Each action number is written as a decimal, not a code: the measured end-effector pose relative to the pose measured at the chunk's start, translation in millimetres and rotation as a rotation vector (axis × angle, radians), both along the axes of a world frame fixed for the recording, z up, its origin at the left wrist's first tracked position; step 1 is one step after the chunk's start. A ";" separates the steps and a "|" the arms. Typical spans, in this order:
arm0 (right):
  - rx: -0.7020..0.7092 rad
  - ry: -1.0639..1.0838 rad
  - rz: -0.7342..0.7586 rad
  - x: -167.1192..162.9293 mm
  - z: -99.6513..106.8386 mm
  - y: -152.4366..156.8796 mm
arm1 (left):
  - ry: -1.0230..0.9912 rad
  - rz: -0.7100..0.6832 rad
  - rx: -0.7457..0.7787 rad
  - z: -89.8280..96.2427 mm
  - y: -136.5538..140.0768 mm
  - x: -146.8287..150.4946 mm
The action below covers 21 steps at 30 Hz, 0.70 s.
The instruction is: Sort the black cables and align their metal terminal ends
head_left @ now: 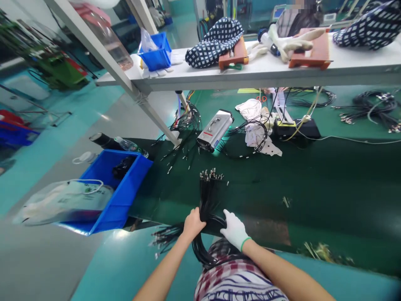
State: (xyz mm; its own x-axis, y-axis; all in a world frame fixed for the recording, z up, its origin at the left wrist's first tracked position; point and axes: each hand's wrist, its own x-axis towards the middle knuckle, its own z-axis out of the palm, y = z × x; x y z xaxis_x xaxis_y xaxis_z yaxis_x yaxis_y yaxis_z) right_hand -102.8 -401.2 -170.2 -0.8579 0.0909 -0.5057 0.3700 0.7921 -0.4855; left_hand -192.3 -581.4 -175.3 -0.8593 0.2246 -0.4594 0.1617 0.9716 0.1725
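My left hand (193, 224), bare, is closed around a bundle of black cables (207, 196) at the table's near edge. The small connector ends (211, 174) of the bundle point away from me over the green table. Below my left hand the cables bend into a loop (200, 251) over my lap, and more loose ends (167, 236) stick out to the left beyond the edge. My right hand (234, 228) wears a white glove with a green cuff. Its fingers are spread beside the looped cables; whether they touch them I cannot tell.
A blue bin (125, 200) with a plastic bag stands at the left. Behind the bundle lie a silver device (216, 129), white cloths (253, 121) and other cables (372, 108). A white shelf (175, 75) crosses above the table. Beyond it a person (291, 21) is partly visible.
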 end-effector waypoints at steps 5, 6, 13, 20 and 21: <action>-0.033 0.063 0.132 36.7 -4.0 40.7 | -0.137 0.122 0.074 2.0 17.6 56.8; -0.043 0.074 0.142 48.6 -4.9 50.0 | -0.171 0.133 0.099 1.3 25.4 68.1; -0.226 0.124 0.101 138.5 5.2 125.4 | -0.237 0.115 0.234 26.2 91.4 152.8; -0.573 0.425 -0.217 195.2 54.6 210.0 | -0.092 -0.178 0.223 114.4 200.2 166.5; -0.559 0.444 -0.307 199.0 60.9 229.5 | -0.084 -0.245 0.217 122.0 229.6 157.1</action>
